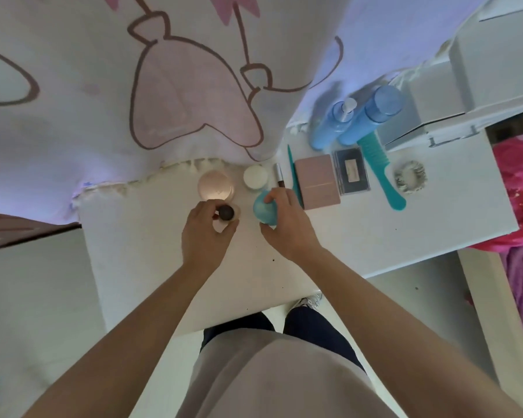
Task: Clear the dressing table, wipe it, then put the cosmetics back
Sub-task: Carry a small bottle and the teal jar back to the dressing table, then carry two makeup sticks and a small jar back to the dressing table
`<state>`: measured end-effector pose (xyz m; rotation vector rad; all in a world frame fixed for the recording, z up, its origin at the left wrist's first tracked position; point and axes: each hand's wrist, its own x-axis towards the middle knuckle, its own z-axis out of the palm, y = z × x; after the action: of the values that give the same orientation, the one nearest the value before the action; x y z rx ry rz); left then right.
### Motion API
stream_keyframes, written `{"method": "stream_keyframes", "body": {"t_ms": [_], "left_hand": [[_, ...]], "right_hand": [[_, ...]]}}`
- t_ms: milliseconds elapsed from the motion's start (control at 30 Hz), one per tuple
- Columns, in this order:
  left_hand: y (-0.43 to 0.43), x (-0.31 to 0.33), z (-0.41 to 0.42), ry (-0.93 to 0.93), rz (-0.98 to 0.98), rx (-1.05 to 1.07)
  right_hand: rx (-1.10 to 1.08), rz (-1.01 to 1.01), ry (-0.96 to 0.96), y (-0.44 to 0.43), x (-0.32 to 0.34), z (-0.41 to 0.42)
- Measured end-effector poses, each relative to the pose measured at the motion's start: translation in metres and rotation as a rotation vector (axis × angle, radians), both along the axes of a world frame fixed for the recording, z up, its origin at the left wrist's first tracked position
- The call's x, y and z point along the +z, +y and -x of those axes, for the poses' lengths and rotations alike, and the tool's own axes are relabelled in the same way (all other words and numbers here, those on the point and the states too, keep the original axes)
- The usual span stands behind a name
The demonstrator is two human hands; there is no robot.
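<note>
Pinching dark-capped bottle (pixel 226 213), left grip (pixel 206 236), clasping teal egg (pixel 264 206), right grip (pixel 287 226), case label (pixel 351 171) blurred.

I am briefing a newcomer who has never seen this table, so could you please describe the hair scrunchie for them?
Go to the right end of the white dressing table. Just right of the teal wide-tooth comb lies the scrunchie, touching nothing else. It is the only soft, crinkled ring there, pale grey-white, whereas its neighbours are hard and straight-edged.

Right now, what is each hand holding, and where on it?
Left hand grips a small pale bottle with a dark round cap by its body; right hand grips a teal egg-shaped object around its side.
</note>
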<state>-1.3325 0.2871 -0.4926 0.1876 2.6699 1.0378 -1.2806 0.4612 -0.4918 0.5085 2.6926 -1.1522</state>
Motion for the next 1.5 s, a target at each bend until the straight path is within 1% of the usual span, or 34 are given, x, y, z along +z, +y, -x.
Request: {"method": "stream_keyframes", "body": {"t_ms": [133, 233, 300, 400, 500, 567, 667, 767, 867, 967, 1133, 1300, 1500], "left_hand": [[-0.001, 0.0, -0.002, 0.007, 0.013, -0.034], [-0.001, 0.009, -0.003, 0.013, -0.011, -0.05], [-0.004, 0.018, -0.006, 0.031, -0.052, -0.036], [-0.009, 0.036, -0.015, 0.088, -0.067, 0.034], [-0.014, 0.061, -0.032, 0.217, -0.033, 0.113], [-0.016, 0.078, -0.046, 0.291, 0.006, 0.206], [-0.02, 0.1, -0.08, 0.387, 0.082, 0.352], [-0.026, 0.122, -0.137, 0.46, 0.152, 0.502], [-0.04, 0.144, -0.2, 0.461, 0.207, 0.648], [-0.069, 0.168, -0.261, 0.473, 0.309, 0.759], [-0.136, 0.224, -0.371, 0.535, 0.524, 0.96], [-0.21, 0.27, -0.492, 0.566, 0.648, 1.157], [-0.297, 0.295, -0.647, 0.593, 0.729, 1.323]], "right_hand": [[0.033, -0.027, 0.002, -0.001, -0.003, -0.005], [0.108, -0.042, -0.024, 0.0, 0.005, -0.005], [0.161, -0.049, 0.042, 0.003, 0.014, -0.006], [0.18, -0.056, 0.149, 0.008, 0.03, -0.006], [0.178, -0.043, 0.227, 0.016, 0.046, -0.007], [0.197, -0.018, 0.254, 0.019, 0.059, -0.009], [0.3, -0.024, 0.335, 0.018, 0.075, -0.018], [0.436, -0.001, 0.425, 0.005, 0.092, -0.032], [0.575, 0.08, 0.531, -0.025, 0.113, -0.051], [0.711, 0.141, 0.584, -0.068, 0.138, -0.078], [0.968, 0.228, 0.752, -0.163, 0.189, -0.139], [1.151, 0.304, 0.863, -0.269, 0.226, -0.231], [1.344, 0.358, 0.922, -0.405, 0.251, -0.367]]}}
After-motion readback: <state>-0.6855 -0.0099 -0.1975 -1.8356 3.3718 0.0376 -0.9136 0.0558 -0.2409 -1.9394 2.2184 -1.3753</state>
